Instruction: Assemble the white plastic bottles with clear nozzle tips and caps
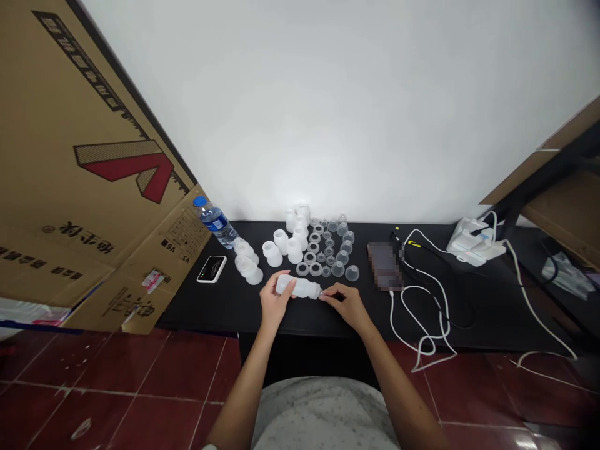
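A small white plastic bottle [300, 287] lies sideways just above the black table [487, 312], held between both hands. My left hand [274, 301] is wrapped round its base end. My right hand [344, 302] pinches at its neck end, and what sits under the fingertips is too small to make out. Behind the hands stand several white bottles [281, 244] in a loose group and several small clear caps [328, 250] laid out in rows.
A blue-capped water bottle [215, 223] lies at the back left beside a leaning cardboard box [79, 187]. A small white-edged device [212, 269] lies near it. A dark phone [384, 265], white cables [422, 312] and a white power strip [473, 244] lie to the right.
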Demonstrator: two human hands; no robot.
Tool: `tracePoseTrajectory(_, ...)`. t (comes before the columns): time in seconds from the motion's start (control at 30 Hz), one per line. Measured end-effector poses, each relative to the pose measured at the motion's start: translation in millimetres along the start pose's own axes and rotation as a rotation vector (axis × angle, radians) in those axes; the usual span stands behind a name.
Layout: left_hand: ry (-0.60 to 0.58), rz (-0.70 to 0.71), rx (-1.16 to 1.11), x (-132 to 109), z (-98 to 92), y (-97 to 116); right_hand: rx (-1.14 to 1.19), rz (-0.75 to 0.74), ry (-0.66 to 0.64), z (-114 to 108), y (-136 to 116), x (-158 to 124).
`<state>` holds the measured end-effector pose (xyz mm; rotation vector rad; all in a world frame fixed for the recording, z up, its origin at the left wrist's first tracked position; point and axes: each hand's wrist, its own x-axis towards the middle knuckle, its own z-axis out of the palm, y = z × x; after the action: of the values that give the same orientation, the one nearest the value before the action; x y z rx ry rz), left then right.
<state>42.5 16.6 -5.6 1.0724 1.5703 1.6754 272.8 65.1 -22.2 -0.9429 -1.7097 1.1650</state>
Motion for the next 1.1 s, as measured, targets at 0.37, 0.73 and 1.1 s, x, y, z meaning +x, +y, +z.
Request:
tracePoseTrajectory(0.37, -0.011, -0.018, -0.035, 2, -1.8, -1, 0.033, 0.031, -0.007, 0, 3, 0)
tracePoseTrajectory(0.73, -0.009, 0.023, -0.005, 2, -2.9, 1, -0.016, 0.072, -0.033, -1, -3, 0)
tracePoseTrajectory(1.1, -0.068, 0.065, -0.01, 3, -5.8, 0, 0.044, 0.071, -0.071, -3, -10, 2)
